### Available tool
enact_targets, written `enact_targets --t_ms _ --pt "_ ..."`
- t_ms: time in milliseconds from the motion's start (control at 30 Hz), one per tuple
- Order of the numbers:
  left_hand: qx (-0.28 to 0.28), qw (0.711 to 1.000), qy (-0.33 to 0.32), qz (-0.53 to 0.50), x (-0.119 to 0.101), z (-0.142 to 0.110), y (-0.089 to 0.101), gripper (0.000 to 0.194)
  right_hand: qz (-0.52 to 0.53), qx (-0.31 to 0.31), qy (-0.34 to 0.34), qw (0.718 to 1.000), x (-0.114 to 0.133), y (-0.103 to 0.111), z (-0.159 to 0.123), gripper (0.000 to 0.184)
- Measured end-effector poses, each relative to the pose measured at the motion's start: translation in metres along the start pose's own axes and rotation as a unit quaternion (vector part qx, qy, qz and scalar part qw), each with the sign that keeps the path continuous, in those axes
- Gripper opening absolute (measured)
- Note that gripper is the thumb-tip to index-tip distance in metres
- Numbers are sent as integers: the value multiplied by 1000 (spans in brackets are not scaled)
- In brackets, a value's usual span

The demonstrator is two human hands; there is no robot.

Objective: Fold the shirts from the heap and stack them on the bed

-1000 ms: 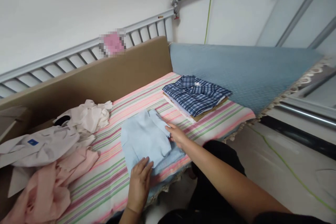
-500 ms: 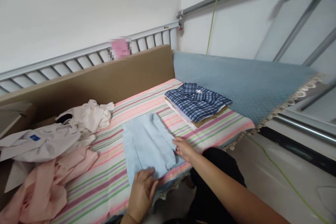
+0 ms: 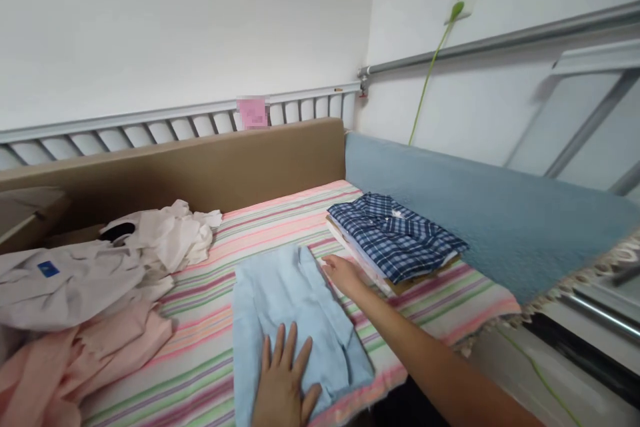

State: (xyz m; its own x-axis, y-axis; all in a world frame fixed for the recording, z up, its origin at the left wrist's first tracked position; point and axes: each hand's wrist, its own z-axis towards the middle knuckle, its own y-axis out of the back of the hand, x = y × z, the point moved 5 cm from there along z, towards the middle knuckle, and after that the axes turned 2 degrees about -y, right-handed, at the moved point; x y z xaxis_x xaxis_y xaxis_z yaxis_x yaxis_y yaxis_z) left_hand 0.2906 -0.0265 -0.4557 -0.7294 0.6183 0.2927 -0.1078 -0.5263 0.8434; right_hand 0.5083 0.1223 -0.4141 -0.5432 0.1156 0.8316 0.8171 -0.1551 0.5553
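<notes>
The striped cover [image 3: 200, 320] spreads beneath everything. Loose clothes [image 3: 170, 233] heap at nine o'clock from the light-blue garment [image 3: 290, 287], which lies flattened at six o'clock in the view. At its two o'clock sits a folded stack topped with plaid [image 3: 395, 233]. The left hand [image 3: 283, 380] rests palm-down on the garment, fingers spread, gripping nothing. The right hand [image 3: 343, 273] curls loosely by its right edge; whether it pinches cloth, I cannot tell.

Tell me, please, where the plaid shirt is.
In the head view, the plaid shirt lies right of the light blue garment, atop a stack near the right hand.
</notes>
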Motion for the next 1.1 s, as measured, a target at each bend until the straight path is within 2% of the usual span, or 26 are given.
enact_targets --t_ms 100,200,300,367,467,567,633,733,833,933,1100 --pt "-62 998 -20 21 3 0 -3 75 -53 1 30 998 27 -29 44 31" --pt "-116 993 -31 17 7 0 -5 73 -109 17 38 993 48 -57 76 27" --pt "-125 991 -38 33 6 -2 -10 65 -167 37 33 985 60 -70 91 24" --pt "-118 991 -23 51 5 -3 -13 57 -205 31 38 978 62 -70 94 26" --pt "-111 992 -8 59 3 -4 -16 53 -258 18 44 965 60 -66 89 18" --pt "-136 989 0 55 2 -4 -17 49 -295 11 65 953 69 -72 81 17" --pt "-156 987 15 45 1 -4 -19 47 -299 19 127 946 91 -89 75 21" --pt "-198 978 56 15 -1 -2 -22 42 -290 75 219 928 133 -134 66 23" --pt "-239 965 104 -11 -6 -2 -27 36 -303 127 241 913 162 -179 64 29" --pt "-238 963 127 -27 -10 -3 -34 36 -322 155 240 902 172 -206 66 26" --pt "-222 965 131 -36 -15 -4 -41 40 -309 131 277 901 161 -222 71 25"
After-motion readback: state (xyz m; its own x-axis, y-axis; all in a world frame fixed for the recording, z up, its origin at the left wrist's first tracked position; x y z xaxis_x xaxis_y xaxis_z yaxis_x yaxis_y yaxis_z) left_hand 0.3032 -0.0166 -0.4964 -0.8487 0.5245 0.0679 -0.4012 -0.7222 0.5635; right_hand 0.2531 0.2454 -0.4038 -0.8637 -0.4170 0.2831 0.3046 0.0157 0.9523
